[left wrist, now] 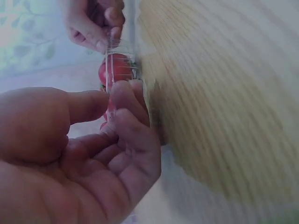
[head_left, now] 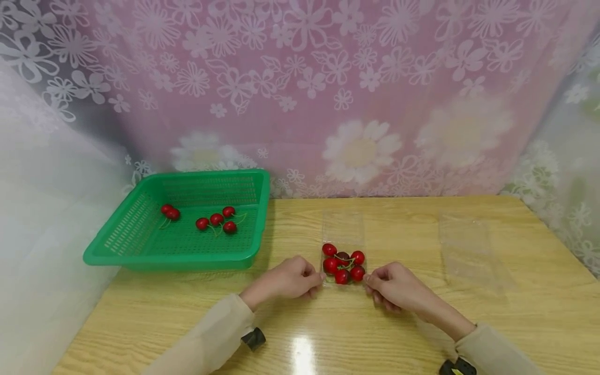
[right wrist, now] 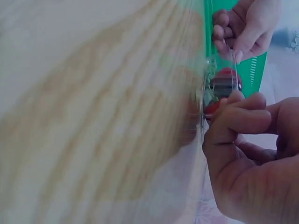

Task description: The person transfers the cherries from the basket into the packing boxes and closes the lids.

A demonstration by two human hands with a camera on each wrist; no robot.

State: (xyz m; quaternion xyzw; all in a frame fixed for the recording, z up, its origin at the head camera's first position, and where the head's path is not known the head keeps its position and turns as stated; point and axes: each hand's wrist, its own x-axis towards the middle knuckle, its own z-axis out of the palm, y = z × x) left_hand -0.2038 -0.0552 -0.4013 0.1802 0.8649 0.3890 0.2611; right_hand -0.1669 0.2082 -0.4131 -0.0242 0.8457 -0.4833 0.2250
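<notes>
A small clear plastic box (head_left: 343,225) lies on the table with a see-through flap stretching away behind it. Several red cherries (head_left: 330,265) with green stems fill its near part. At the near left corner, my left hand (head_left: 294,278) pinches the box's edge between thumb and curled fingers. My right hand (head_left: 396,286) pinches the near right corner in the same way. In the left wrist view, the thumb and fingers of the left hand (left wrist: 107,144) meet at the clear rim. The right hand's fingertips (right wrist: 236,97) partly hide the cherries in the right wrist view.
A green plastic basket (head_left: 169,259) stands at the back left, with several cherries (head_left: 216,219) on its floor. More clear plastic (head_left: 466,245) lies to the right on the wooden table (head_left: 328,323). A pink flowered curtain (head_left: 281,130) hangs behind the table.
</notes>
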